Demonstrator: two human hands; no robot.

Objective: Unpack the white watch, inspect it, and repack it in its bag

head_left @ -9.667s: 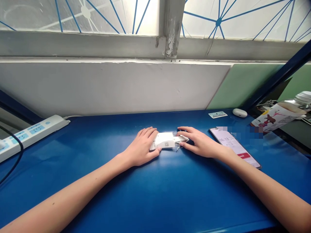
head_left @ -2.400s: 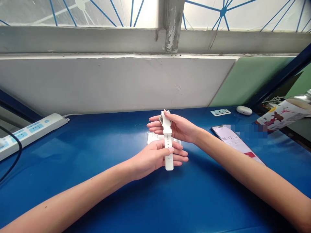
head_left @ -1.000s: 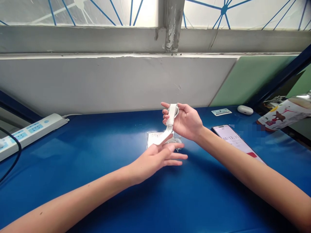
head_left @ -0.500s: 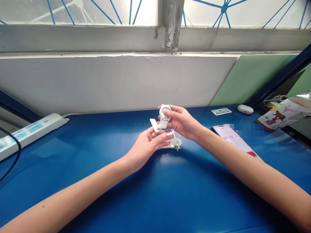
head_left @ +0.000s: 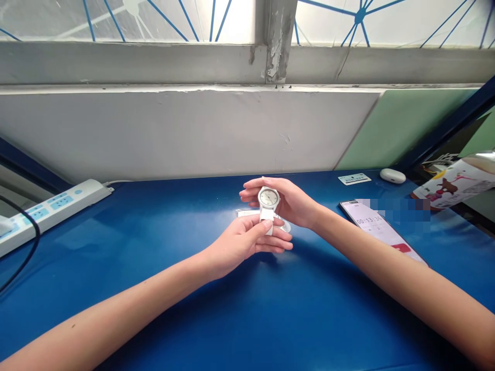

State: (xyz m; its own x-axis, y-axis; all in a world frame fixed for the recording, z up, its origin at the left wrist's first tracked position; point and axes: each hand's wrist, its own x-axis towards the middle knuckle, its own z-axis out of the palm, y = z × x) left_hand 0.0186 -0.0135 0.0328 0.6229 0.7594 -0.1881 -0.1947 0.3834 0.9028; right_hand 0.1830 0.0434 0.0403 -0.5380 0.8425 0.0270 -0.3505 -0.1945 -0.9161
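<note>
A white wristwatch (head_left: 268, 197) with a round pale dial faces me above the middle of the table. Its lower strap is pinched between the thumb and fingers of my left hand (head_left: 242, 237). Behind the dial is my right hand (head_left: 296, 200), its fingers stretched to the left and slightly bent; whether they touch the watch or its upper strap cannot be made out. Beneath the hands lies a clear and white packet (head_left: 285, 225), mostly covered by them.
On the blue table (head_left: 247, 319), a white power strip (head_left: 87, 195) with a black cable lies left. A phone (head_left: 381, 229) showing a timer, a small card (head_left: 355, 179), a white earbud case (head_left: 392, 175) and a tilted bottle (head_left: 452, 183) are right. A wall stands behind.
The watch has come down and turned its dial more towards me. My left thumb has moved onto the strap. My right thumb has left the dial, and the right fingers now extend behind it.
</note>
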